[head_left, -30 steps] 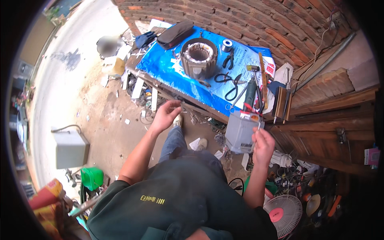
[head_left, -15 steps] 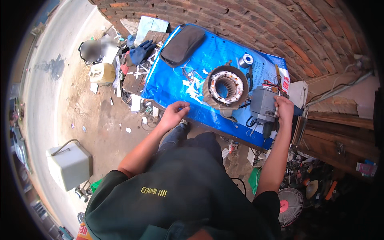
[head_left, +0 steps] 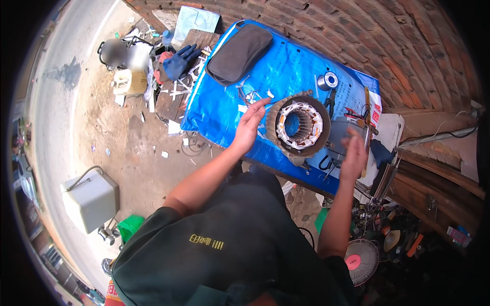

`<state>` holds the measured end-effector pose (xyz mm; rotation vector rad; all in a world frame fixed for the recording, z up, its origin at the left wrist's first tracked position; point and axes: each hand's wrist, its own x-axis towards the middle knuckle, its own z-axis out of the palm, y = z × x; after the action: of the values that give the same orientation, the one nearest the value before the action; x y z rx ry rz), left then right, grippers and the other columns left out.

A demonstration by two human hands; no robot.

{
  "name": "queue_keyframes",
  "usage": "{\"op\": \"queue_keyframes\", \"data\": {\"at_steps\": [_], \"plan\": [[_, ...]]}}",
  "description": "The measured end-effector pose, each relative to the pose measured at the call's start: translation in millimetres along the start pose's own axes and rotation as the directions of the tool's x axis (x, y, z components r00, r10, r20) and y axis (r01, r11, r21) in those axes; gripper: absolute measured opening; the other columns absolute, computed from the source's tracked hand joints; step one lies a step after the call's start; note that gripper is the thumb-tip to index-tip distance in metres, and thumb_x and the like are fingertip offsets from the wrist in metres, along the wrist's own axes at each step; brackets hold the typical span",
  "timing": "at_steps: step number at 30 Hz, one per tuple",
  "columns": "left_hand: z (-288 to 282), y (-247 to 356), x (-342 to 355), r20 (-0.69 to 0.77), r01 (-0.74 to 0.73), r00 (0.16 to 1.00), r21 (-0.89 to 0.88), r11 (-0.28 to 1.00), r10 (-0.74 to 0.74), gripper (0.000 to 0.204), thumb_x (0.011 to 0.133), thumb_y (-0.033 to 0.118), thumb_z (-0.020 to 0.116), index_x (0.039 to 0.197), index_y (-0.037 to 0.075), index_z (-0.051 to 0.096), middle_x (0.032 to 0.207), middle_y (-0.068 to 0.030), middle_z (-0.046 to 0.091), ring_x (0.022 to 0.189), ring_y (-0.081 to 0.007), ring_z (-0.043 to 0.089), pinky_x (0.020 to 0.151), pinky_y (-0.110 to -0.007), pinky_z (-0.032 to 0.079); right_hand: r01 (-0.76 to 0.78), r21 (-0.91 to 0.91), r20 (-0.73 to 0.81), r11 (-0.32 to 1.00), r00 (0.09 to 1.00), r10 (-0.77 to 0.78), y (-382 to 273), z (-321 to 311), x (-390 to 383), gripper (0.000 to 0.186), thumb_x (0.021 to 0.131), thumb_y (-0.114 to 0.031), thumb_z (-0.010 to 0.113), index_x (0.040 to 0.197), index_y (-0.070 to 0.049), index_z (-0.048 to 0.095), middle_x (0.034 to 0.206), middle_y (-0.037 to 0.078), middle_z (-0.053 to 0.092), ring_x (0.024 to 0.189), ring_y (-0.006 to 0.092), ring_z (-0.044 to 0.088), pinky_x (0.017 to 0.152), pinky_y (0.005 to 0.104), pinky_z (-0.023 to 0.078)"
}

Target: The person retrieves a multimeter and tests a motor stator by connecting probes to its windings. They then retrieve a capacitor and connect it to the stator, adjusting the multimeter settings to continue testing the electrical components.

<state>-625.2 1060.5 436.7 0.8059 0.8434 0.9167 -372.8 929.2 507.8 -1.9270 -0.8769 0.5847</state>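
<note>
Half a second ago the right hand [head_left: 353,157] was gripping a grey box-shaped metal unit [head_left: 343,138]; now that unit is sitting on the blue plastic sheet covering the worktop [head_left: 286,66], and the hand is hovering just in front of it, open, holding nothing. The left hand [head_left: 249,126], which was hanging near the sheet's front edge, is now reaching up with fingers spread wide, fingertips close to the rim of the round grey motor stator with white-wrapped windings [head_left: 297,125]. The stator is lying between the two hands, near the front of the sheet.

A dark grey zipped pouch [head_left: 239,52] is lying at the sheet's far left corner. A small silver wire spool [head_left: 327,80] is resting beyond the stator. A cream-coloured plastic jug [head_left: 128,81] is standing on the ground to the left, and a pale grey box [head_left: 91,200] is sitting nearer the person.
</note>
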Motion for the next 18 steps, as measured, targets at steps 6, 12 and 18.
{"op": "queue_keyframes", "data": {"at_steps": [6, 12, 18], "plan": [[17, -20, 28, 0.146, -0.067, 0.988, 0.096, 0.993, 0.053, 0.046, 0.102, 0.031, 0.037, 0.128, -0.003, 0.054, 0.131, -0.0128, 0.052, 0.123, -0.0199, 0.046, 0.108, -0.031, 0.031, -0.393, 0.798, 0.343, 0.457, 0.920, 0.192, 30, 66, 15, 0.053, 0.103, -0.038, 0.028, 0.136, 0.001, 0.044, 0.132, 0.012, 0.053, 0.122, 0.0240, 0.050, 0.107, 0.0393, 0.035], [23, -35, 32, 0.111, 0.063, 0.993, -0.146, 0.987, -0.047, 0.047, 0.102, 0.034, 0.038, 0.124, -0.004, 0.056, 0.129, -0.0130, 0.053, 0.120, -0.0201, 0.048, 0.106, -0.031, 0.032, -0.297, 0.834, 0.272, 0.465, 0.955, 0.122, 38, 87, 18, 0.046, 0.103, -0.033, 0.031, 0.127, 0.001, 0.051, 0.124, 0.013, 0.059, 0.111, 0.0217, 0.059, 0.099, 0.0367, 0.045], [16, 4, 22, 0.128, -0.012, 0.992, -0.043, 0.999, 0.017, 0.044, 0.100, 0.031, 0.039, 0.122, -0.002, 0.057, 0.128, -0.0126, 0.053, 0.119, -0.0203, 0.048, 0.106, -0.032, 0.032, -0.263, 0.893, 0.236, 0.366, 0.965, 0.117, 9, 97, 0, 0.049, 0.102, -0.031, 0.027, 0.131, 0.004, 0.046, 0.128, 0.018, 0.056, 0.116, 0.0276, 0.056, 0.103, 0.0405, 0.041]]}}
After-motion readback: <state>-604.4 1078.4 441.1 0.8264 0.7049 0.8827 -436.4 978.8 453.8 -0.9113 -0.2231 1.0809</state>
